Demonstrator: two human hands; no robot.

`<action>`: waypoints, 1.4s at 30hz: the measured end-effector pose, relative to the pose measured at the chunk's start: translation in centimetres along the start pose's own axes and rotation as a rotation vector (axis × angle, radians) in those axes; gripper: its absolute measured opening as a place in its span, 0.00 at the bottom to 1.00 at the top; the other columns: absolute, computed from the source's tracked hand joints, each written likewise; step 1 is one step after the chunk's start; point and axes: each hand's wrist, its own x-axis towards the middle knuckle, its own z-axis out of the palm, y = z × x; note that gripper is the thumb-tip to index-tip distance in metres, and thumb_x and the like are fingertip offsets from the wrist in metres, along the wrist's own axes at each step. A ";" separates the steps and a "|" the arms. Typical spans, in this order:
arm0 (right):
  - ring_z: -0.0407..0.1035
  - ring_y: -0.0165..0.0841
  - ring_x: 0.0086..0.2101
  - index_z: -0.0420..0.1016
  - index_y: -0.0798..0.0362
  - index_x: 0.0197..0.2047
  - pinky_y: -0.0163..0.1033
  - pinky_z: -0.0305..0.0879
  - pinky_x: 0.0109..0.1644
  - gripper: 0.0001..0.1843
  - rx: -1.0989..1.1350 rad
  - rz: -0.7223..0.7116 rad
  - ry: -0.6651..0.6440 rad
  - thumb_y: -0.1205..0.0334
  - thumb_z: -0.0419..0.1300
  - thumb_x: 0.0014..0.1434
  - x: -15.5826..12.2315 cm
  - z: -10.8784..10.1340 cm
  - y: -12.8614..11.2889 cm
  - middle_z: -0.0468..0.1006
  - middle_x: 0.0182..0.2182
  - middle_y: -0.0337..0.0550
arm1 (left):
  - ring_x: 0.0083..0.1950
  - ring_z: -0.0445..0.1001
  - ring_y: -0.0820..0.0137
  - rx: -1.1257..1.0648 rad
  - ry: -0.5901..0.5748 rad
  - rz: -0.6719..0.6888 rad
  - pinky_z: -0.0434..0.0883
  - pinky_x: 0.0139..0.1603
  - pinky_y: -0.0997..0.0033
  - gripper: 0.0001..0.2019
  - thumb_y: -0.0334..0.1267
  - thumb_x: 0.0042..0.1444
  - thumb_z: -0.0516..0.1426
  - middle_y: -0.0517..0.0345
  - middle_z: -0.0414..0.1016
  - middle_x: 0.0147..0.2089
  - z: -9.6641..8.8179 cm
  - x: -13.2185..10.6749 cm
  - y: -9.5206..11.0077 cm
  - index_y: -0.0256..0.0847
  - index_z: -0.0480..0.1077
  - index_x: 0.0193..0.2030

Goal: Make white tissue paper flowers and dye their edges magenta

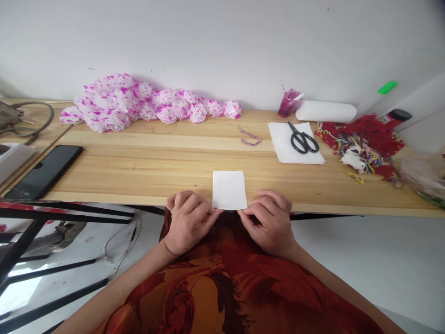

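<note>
Thumb and fingers of the left hand pinched the near left corner of a white square, while those of the right hand pinched its near right corner. That square lay at the near edge of the table, flat apart from a faint line close to its left side; whether it was one layer or several could not be told. Work on it looked barely begun: its near edge was held, but no pleat showed, no thread was round it and no colour marked it. Far left, a heap of white and pink puffs sat finished, to judge by their full, ruffled shape. Far right, a stack of white sheets seemed to be waiting its turn, with closed scissors on top. Purple thread lay left of it; beyond stood a cup of purple beside a white roll, and further right spread a pile of coloured strands.
</note>
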 end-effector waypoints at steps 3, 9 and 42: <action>0.71 0.42 0.47 0.73 0.50 0.26 0.47 0.60 0.52 0.10 0.021 0.038 -0.006 0.66 0.70 0.55 -0.1 0.1 0.1 0.79 0.28 0.37 | 0.41 0.67 0.63 -0.015 0.019 -0.059 0.58 0.43 0.60 0.12 0.43 0.53 0.69 0.59 0.73 0.28 0.1 -0.1 0.1 0.46 0.73 0.24; 0.71 0.40 0.46 0.81 0.44 0.36 0.47 0.61 0.52 0.08 0.049 -0.029 0.044 0.67 0.71 0.55 -0.6 0.4 0.5 0.82 0.32 0.36 | 0.38 0.66 0.67 -0.094 0.055 -0.064 0.56 0.43 0.61 0.07 0.38 0.52 0.70 0.61 0.73 0.30 0.2 -0.5 0.2 0.56 0.82 0.37; 0.72 0.39 0.46 0.78 0.47 0.31 0.46 0.57 0.52 0.06 -0.016 -0.081 0.000 0.68 0.69 0.55 -0.7 0.2 0.2 0.79 0.29 0.35 | 0.39 0.70 0.66 -0.076 -0.031 0.006 0.65 0.44 0.62 0.05 0.38 0.57 0.65 0.63 0.76 0.32 -0.3 -0.9 0.0 0.53 0.76 0.40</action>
